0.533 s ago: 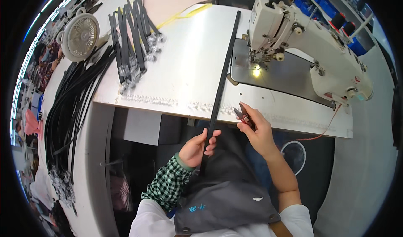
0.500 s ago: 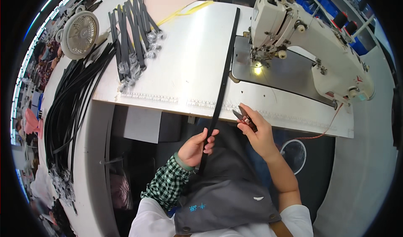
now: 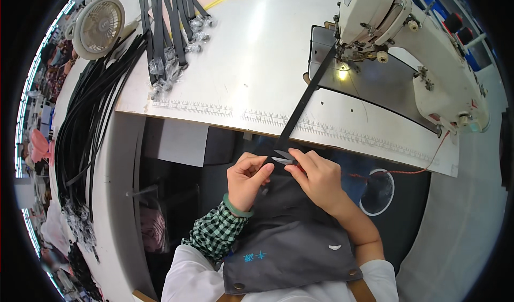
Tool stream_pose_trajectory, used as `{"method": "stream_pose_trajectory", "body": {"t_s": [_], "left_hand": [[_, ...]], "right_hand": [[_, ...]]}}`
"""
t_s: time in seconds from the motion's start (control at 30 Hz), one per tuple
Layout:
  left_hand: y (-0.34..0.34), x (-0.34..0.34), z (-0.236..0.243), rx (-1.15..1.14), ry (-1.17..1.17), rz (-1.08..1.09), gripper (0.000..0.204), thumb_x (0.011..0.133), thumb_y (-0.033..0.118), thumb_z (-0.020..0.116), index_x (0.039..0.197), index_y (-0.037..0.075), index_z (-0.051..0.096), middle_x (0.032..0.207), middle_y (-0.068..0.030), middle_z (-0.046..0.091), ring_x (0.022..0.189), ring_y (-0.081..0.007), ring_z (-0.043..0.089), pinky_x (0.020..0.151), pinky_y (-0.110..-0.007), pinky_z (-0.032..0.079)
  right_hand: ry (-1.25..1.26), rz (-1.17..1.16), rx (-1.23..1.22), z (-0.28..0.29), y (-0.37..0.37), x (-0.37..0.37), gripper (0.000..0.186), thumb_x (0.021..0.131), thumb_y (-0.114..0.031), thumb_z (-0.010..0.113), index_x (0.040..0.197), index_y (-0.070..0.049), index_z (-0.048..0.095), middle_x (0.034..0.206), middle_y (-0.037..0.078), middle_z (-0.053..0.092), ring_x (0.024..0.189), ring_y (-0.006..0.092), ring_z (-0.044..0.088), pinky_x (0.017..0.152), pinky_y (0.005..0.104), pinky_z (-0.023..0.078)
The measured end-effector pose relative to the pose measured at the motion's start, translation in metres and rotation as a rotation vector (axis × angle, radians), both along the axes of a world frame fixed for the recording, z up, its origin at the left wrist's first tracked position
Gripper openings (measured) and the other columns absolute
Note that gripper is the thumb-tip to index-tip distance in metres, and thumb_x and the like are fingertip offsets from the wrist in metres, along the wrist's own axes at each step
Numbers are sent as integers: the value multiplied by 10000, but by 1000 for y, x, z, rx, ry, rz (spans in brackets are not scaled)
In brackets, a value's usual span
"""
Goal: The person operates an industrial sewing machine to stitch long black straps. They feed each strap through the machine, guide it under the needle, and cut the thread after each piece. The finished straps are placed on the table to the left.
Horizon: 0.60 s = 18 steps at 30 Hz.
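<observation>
My left hand (image 3: 248,180) pinches the near end of a black strap (image 3: 303,101) just off the table's front edge. From there the strap runs up and to the right over the white tabletop, its far end by the sewing machine's (image 3: 369,29) needle area. Thread snips (image 3: 282,157) sit in my right hand (image 3: 317,178), their two blades spread at the strap beside my left fingertips. Whether the blades touch the strap I cannot tell. Most of the snips' handle is hidden by my fingers.
Several short black straps (image 3: 172,26) with plastic-wrapped ends lie at the back left. Long black straps (image 3: 88,114) hang over the left table, near a white fan (image 3: 99,26). A red cord (image 3: 423,165) trails from the machine's right side. A ruler scale (image 3: 321,128) edges the table.
My right hand has brought the snips left and down to the strap's near end. The strap has swung rightward at its far end, toward the machine. My left hand now pinches nearer the strap's end.
</observation>
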<state>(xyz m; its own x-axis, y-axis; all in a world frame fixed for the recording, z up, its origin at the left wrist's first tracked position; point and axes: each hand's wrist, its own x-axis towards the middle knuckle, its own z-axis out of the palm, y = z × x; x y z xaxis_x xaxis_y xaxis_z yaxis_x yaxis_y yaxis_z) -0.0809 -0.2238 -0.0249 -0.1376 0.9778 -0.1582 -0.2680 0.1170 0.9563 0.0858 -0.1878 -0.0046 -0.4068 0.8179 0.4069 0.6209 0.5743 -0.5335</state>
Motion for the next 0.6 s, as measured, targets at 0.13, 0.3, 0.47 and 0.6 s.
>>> {"method": "stream_pose_trajectory", "body": {"t_s": [0.13,0.3,0.47,0.6], "left_hand": [[0,4,-2,-8,-34,-27,182,743,-20,626,923,-34,599,794,-25,522,588,-58,523,501,-172,444],[6,12,1,51,40,174,214,749,-19,620,960,-29,590,804,-37,527,587,-55,519,495,-174,447],[6,3,-16,197,364,239,197,769,-8,600,965,-17,583,776,-53,529,622,-60,508,489,-179,410],[12,1,-31,331,556,306,49,826,10,517,870,-11,523,769,-42,511,599,-66,466,515,-183,378]], "right_hand": [[154,-3,-89,-9,3,-4,291,729,-186,653,969,-47,564,637,50,507,486,162,514,438,256,403],[548,-142,-496,-20,-4,-8,298,786,-89,602,1056,-23,493,779,68,567,636,130,552,567,227,445],[400,-74,-343,-23,-4,-14,299,775,-77,600,1048,-19,491,800,89,543,642,190,574,551,278,460],[277,-22,-229,-32,-1,-16,325,749,-84,618,1043,-19,496,787,111,527,625,247,567,530,309,461]]}}
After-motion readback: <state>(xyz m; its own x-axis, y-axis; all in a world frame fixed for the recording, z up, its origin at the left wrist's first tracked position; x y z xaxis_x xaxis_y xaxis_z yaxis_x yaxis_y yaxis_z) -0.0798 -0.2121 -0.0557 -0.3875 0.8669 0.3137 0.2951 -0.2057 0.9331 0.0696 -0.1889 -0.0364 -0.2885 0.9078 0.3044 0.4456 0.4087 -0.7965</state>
